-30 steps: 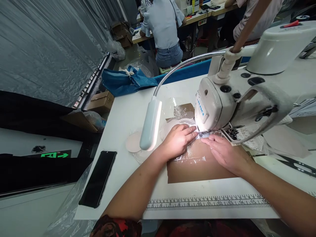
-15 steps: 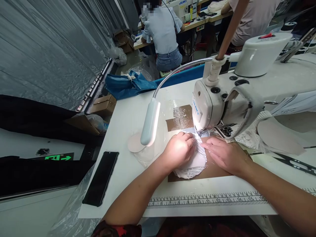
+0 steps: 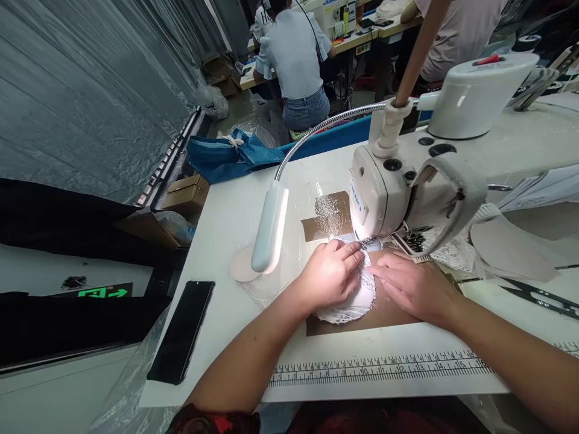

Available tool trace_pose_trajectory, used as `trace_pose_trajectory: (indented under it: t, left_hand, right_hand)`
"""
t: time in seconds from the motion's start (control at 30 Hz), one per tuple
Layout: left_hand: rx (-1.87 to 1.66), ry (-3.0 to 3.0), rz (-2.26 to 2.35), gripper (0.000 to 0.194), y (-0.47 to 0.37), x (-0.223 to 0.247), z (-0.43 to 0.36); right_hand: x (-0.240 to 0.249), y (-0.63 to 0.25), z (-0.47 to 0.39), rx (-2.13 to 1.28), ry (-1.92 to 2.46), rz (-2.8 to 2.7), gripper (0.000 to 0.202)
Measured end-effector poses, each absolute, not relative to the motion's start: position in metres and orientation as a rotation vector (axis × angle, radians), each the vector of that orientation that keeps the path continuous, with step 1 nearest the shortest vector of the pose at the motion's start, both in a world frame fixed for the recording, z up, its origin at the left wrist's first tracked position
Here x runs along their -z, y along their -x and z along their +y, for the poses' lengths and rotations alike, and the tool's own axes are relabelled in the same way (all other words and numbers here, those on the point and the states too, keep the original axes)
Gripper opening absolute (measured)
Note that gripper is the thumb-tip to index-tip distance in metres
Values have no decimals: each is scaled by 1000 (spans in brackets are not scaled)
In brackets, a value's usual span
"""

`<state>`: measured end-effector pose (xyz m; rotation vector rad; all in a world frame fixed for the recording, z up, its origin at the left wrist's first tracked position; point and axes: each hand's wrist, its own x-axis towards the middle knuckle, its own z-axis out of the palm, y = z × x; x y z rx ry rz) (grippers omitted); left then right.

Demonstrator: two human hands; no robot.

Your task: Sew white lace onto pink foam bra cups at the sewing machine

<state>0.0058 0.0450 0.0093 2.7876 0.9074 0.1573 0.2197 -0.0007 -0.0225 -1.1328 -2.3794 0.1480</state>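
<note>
Running lengthwise from the white metal sewing-machine head (image 3: 373,193) toward the wearer, the white, rounded, lace-edged fabric piece (image 3: 362,298) lies under the left grip (image 3: 333,274), bent fingers resting on top. The right grip (image 3: 409,282), fingers fairly straight, reaches its right edge over a flat brown sheet (image 3: 392,312). Whether either pinches, I cannot tell.

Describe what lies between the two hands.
In the head view, part of a lace-trimmed fabric piece and some brown sheet lie between left hand and right hand.
</note>
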Motion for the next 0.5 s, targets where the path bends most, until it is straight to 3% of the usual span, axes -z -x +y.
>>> trace_pose_trajectory:
  t: [0.27, 0.5]
  left_hand:
    - [-259, -2776, 936, 35, 2, -8, 44]
    - [-253, -2835, 844, 38, -4, -3, 38]
  right_hand:
    - [14, -220, -6, -380, 849, -2514, 26]
    - [13, -219, -1, -90, 1317, -2463, 33]
